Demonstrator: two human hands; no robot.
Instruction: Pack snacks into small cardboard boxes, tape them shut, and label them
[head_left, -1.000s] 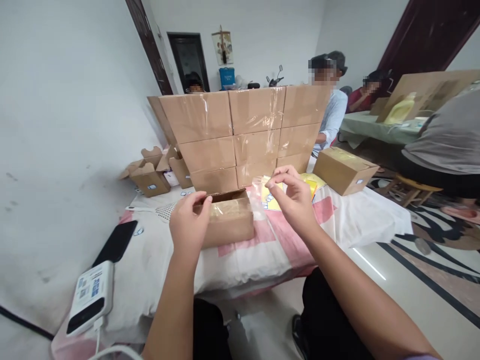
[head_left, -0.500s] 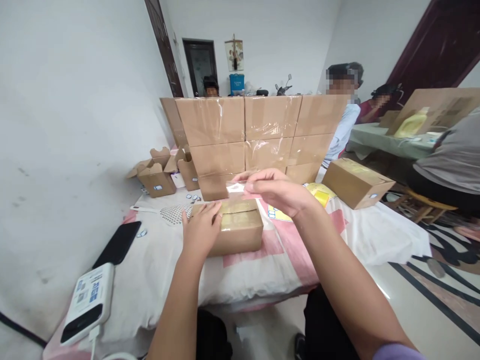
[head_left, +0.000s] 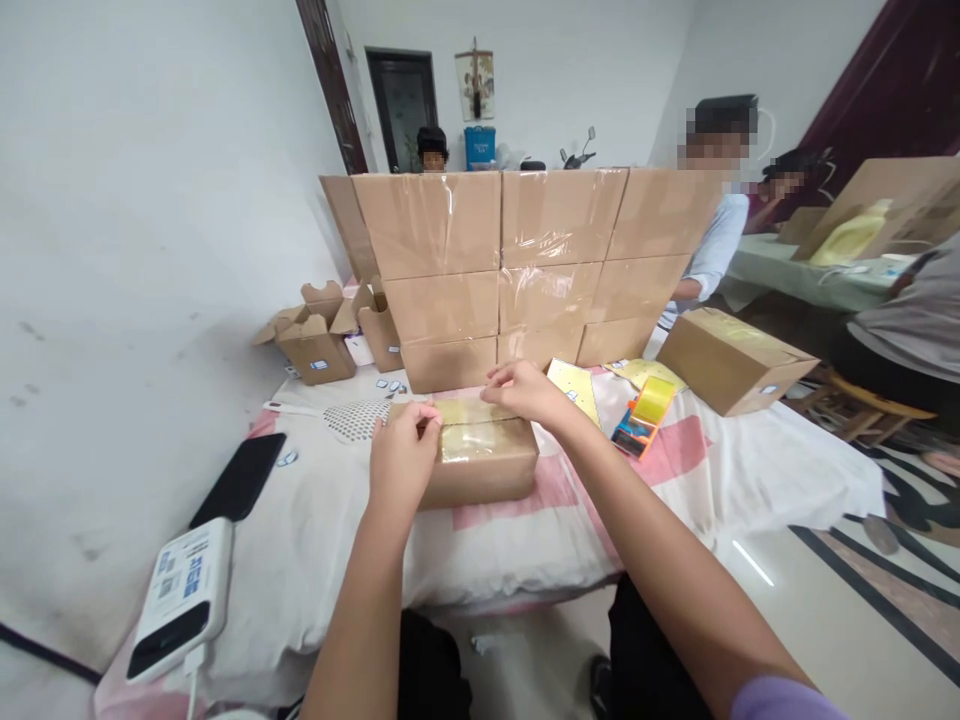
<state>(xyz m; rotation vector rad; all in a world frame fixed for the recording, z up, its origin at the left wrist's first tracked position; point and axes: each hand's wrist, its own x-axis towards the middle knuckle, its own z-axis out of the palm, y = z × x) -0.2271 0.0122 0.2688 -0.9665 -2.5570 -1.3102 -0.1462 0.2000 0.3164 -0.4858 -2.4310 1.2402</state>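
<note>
A closed cardboard box [head_left: 480,480] lies on the cloth-covered table in front of me, shiny tape along its top. My left hand [head_left: 405,445] is at the left end of the box top, thumb and fingers pinched together. My right hand [head_left: 525,392] bends over the box's far right side with its fingers curled. A strip of clear tape [head_left: 461,410] appears to run between both hands' fingertips across the top; whether it is stuck down I cannot tell. Right of the box rests an orange-and-blue tape dispenser [head_left: 643,418] with a yellowish roll.
Stacked, taped cartons [head_left: 442,230] form a wall behind the box. Open small boxes [head_left: 322,350] and a perforated white tool [head_left: 352,420] lie left, with a black phone [head_left: 238,478] and a power bank [head_left: 184,595]. Another carton [head_left: 735,360] sits right; people are beyond.
My right hand has come down from above the box to its top, bringing the clear piece lower. My left hand's spread fingers have drawn into a pinch. The view has shifted slightly.
</note>
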